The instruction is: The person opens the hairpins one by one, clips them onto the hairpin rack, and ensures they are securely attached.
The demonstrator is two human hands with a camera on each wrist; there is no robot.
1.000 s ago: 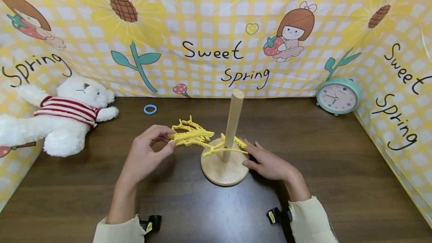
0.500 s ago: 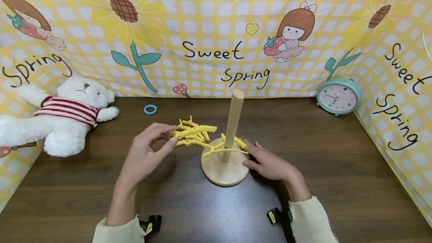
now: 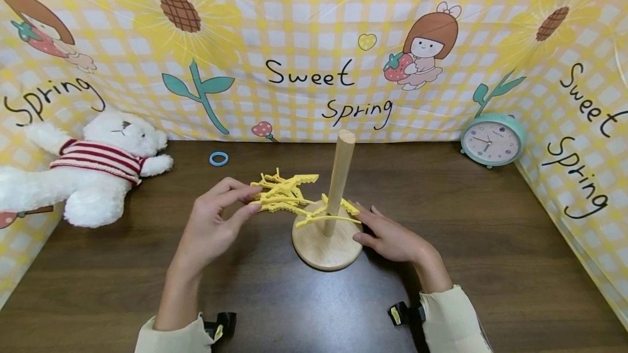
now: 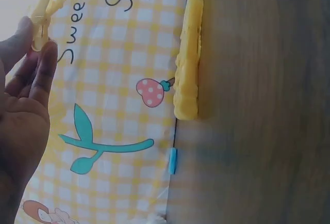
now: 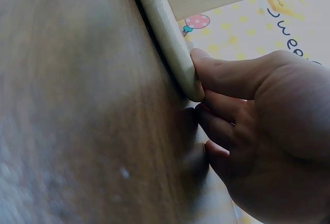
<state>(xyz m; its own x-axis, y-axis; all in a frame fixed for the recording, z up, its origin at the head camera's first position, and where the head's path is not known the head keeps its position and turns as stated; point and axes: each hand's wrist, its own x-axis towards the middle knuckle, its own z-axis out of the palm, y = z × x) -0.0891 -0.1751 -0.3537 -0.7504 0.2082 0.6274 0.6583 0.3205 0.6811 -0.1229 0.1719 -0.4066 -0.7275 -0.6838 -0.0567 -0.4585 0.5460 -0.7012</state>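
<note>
My left hand pinches the tail end of a yellow alligator hair clip between thumb and fingers. Its two arms are spread apart, pointing right toward the post. Below and behind it lies a pile of similar yellow clips, partly hidden by the held one. Another yellow clip sits across the wooden post, one arm on either side. The post stands upright on a round wooden base. With thumb and fingertips, my right hand grips the right rim of that base.
A blue ring lies behind the clips on the dark wooden table. A white teddy bear reclines at the left, and a mint alarm clock stands at the back right. A patterned cloth encloses the back and sides.
The clip in my left hand, its arms close together before, has spread open. My thumb and fingers have squeezed its tail and shifted slightly right. My right hand and the stand have stayed put.
</note>
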